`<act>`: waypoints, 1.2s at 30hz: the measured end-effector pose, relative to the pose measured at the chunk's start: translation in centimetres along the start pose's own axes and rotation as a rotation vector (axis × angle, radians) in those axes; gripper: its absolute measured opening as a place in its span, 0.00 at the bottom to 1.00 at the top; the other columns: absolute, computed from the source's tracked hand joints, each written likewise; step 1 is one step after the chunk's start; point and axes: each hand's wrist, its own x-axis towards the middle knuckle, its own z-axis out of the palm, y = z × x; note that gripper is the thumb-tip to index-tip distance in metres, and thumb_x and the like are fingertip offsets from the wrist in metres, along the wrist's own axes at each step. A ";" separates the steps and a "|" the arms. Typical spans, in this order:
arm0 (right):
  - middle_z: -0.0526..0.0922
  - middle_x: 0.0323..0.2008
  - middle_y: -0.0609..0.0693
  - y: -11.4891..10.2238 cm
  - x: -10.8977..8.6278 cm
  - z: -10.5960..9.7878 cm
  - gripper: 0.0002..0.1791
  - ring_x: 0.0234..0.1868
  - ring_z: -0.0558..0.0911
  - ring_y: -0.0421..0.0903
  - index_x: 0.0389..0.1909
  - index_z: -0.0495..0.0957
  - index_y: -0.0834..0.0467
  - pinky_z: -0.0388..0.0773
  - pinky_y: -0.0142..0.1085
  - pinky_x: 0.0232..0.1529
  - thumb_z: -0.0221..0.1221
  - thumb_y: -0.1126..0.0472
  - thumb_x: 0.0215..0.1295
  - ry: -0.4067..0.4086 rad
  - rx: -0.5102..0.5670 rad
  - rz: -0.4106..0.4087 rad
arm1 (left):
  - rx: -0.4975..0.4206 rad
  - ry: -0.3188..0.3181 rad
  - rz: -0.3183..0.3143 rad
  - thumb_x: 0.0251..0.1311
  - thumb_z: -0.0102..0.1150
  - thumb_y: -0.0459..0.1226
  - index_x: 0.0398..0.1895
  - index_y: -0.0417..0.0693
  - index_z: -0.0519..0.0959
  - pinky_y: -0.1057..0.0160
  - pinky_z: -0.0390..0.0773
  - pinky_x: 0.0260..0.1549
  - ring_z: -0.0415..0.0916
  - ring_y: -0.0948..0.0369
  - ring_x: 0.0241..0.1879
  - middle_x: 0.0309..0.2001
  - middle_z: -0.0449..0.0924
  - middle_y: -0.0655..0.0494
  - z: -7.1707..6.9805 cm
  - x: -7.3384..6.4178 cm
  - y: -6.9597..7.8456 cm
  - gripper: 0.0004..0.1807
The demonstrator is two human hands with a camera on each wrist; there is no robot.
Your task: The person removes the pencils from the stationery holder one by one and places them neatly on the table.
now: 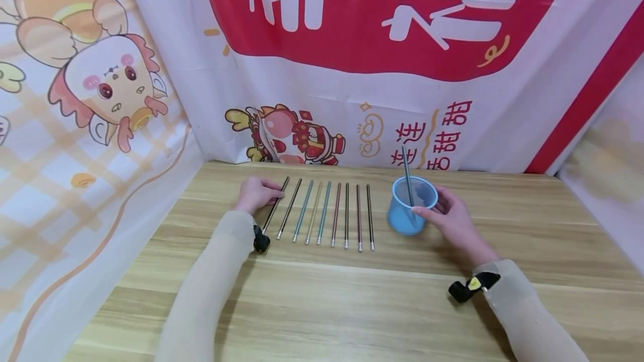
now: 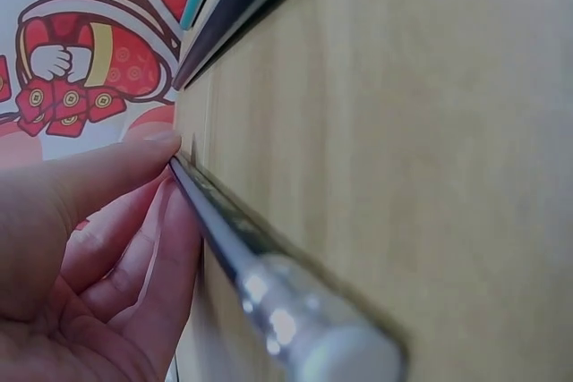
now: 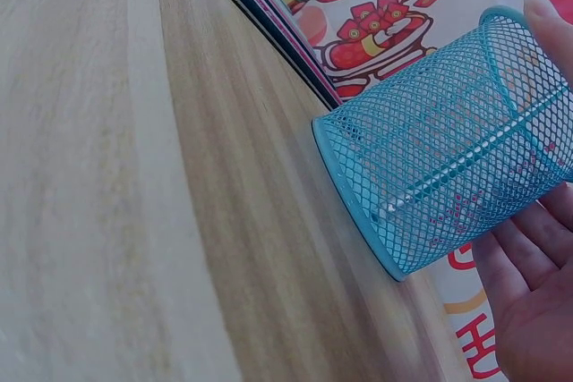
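My left hand (image 1: 255,193) is at the left end of a row of pencils, its thumb and fingers pinching the leftmost dark pencil (image 1: 273,211). In the left wrist view that pencil (image 2: 215,228) runs from the fingertips toward the camera, its metal band and white eraser nearest, low over the wood. My right hand (image 1: 457,223) grips a blue mesh pencil cup (image 1: 400,218) from its right side, thumb in front and fingers behind. One pencil (image 1: 406,163) stands in the cup, leaning and sticking out above the rim. The mesh cup (image 3: 430,131) looks upright on the table.
Several more pencils, among them a blue one (image 1: 303,211) and a dark one (image 1: 370,217), lie side by side between the hands, eraser ends toward me. The wooden table (image 1: 322,306) meets a printed cloth (image 1: 362,94) at the back and another cloth (image 1: 100,183) at left.
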 end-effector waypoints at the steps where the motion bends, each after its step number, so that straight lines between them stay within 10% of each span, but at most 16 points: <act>1: 0.69 0.69 0.62 0.0 0.0 0.0 0.42 0.70 0.69 0.57 0.74 0.61 0.63 0.71 0.28 0.63 0.69 0.52 0.67 0.000 -0.003 0.000 | 0.005 0.001 -0.004 0.59 0.74 0.34 0.46 0.43 0.88 0.68 0.86 0.35 0.84 0.60 0.35 0.46 0.85 0.46 0.0 0.0 0.1 0.12; 36: 0.70 0.69 0.62 0.0 0.1 0.0 0.40 0.69 0.69 0.58 0.74 0.61 0.63 0.71 0.27 0.63 0.68 0.55 0.68 -0.010 0.012 -0.021 | 0.006 0.011 -0.046 0.59 0.75 0.36 0.46 0.43 0.88 0.66 0.85 0.36 0.84 0.58 0.37 0.44 0.86 0.47 0.4 -0.2 0.7 0.13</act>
